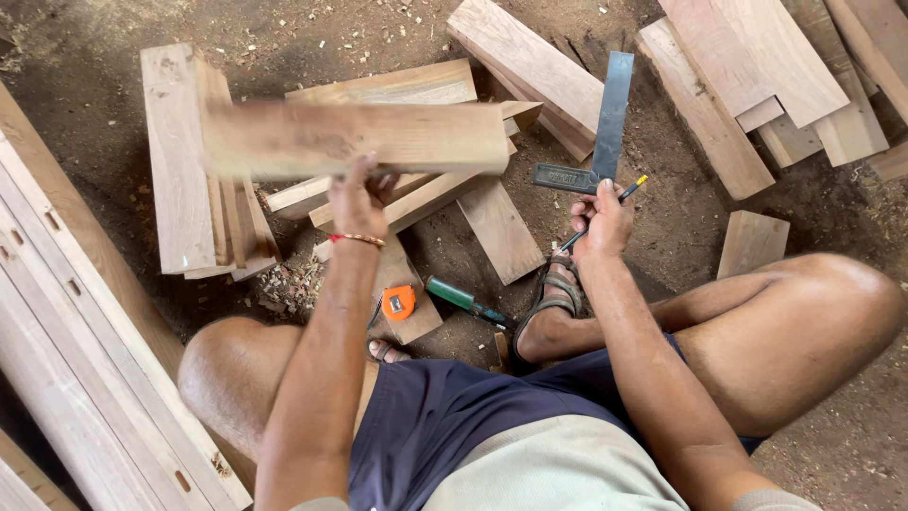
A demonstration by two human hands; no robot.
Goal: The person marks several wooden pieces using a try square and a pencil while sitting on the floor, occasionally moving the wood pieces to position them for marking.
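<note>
fingers (352,175) of the left hand (357,203) clamped on the lower edge of a short wooden board (355,139), held level and blurred above the dirt floor (95,47); beaded bracelet (357,239) on the left wrist. fingers (591,201) of the right hand (602,222) closed around a pencil (605,210), yellow-tipped end pointing up and away, hand raised just above the sandalled right foot (553,303). metal try square (598,132) flat on the ground just beyond the right hand, blade leaning over a plank (530,61), touching neither hand. beneath the held board, a loose pile of offcuts (445,194); to its left, a stack of planks (180,156). orange tape measure (399,303) on a small block (409,317) between the knees, green-handled tool (463,300) beside it on the ground. further planks (757,66) heaped at upper right, a single small piece (752,243) near the right knee. long mortised frame members (66,312) along the left edge. wood chips (288,284) scattered near the stack.
</note>
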